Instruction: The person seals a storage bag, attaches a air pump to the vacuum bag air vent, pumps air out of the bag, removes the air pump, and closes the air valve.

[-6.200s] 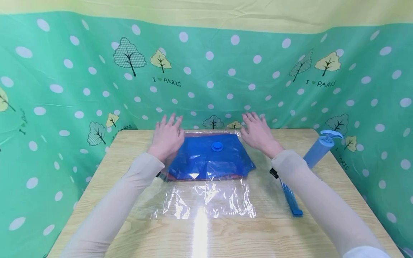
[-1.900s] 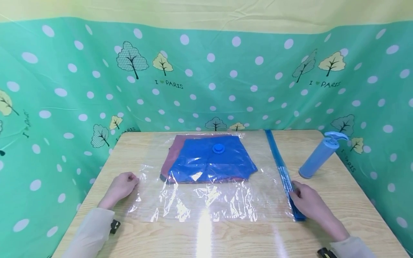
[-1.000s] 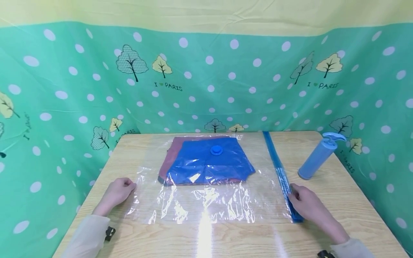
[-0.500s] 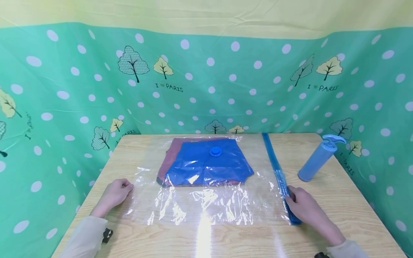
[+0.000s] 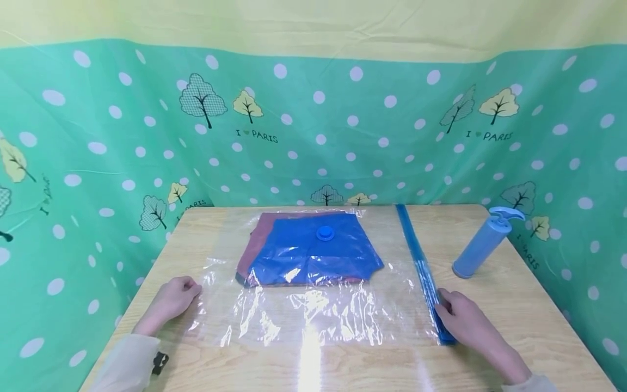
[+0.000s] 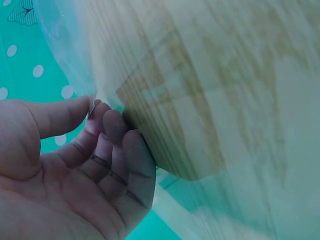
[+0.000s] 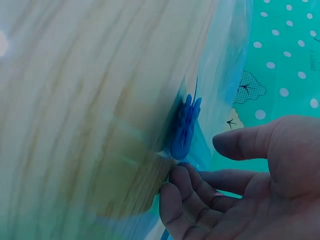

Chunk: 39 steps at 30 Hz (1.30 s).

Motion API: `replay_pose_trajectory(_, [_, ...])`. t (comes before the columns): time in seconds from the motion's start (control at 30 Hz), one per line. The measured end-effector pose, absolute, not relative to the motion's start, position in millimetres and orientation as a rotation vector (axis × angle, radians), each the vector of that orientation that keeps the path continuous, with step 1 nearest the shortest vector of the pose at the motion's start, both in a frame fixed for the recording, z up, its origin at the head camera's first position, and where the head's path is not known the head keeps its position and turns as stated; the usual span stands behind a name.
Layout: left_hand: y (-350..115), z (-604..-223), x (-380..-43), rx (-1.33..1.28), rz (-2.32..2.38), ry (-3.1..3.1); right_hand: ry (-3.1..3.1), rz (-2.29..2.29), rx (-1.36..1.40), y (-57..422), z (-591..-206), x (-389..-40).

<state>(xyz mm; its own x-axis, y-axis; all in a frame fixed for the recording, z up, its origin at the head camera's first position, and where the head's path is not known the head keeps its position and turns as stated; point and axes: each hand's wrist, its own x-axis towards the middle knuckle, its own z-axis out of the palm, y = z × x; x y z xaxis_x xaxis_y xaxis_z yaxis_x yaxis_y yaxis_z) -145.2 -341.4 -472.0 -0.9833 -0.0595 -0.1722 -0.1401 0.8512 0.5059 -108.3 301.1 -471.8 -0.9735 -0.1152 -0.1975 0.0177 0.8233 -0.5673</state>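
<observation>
A clear plastic vacuum storage bag lies flat on the table. Folded blue cloth and mauve cloth are inside it, under a round blue valve. My left hand pinches the bag's left edge, thumb against forefinger. My right hand is at the blue zip strip on the right edge. Its fingers bend loosely and touch the strip's edge, while the thumb stands apart. Beside those fingertips sits a blue zip slider.
A blue hand pump stands tilted in the view at the right of the table, beyond my right hand. A green dotted curtain surrounds the table's back and sides. Bare wood runs along the front.
Several seconds ago both hands were at the bag's far side; they have since come to its left and right edges. Over the last second hands and bag shift only slightly in view.
</observation>
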Motion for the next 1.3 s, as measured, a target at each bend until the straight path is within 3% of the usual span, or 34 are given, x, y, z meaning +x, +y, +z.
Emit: replay_pose_trajectory(1.3, [-360,-474,-134,-0.199,0.871,2.873,2.825,-0.877,-0.175,273,-477,-107])
